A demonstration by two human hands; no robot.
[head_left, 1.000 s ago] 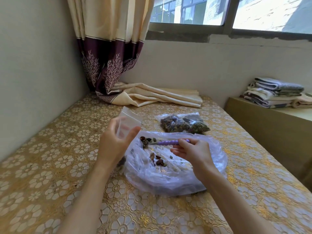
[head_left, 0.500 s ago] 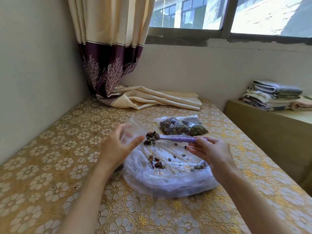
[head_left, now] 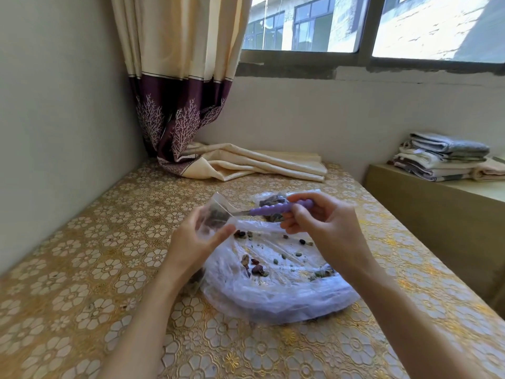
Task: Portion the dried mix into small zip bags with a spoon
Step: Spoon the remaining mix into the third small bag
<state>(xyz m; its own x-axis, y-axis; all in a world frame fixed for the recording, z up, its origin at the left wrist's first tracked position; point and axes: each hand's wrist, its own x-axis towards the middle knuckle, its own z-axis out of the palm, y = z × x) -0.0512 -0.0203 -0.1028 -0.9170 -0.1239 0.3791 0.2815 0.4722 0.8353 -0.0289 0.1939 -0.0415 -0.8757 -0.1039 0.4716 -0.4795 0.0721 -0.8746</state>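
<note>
Two hands work over the big plastic sheet (head_left: 278, 294). Left hand (head_left: 196, 242) pinches a small zip bag (head_left: 216, 212) above its left edge; right hand (head_left: 322, 222) grips the purple spoon (head_left: 276, 209), bowl inside the bag. Filled bags (head_left: 270, 199) behind the sheet; little loose mix (head_left: 255, 266) left.

Bare bench (head_left: 82, 269) left of the big plastic bag (head_left: 273, 291), wall (head_left: 54, 132) hemming left, draped curtain (head_left: 246, 162) blocking far end
</note>
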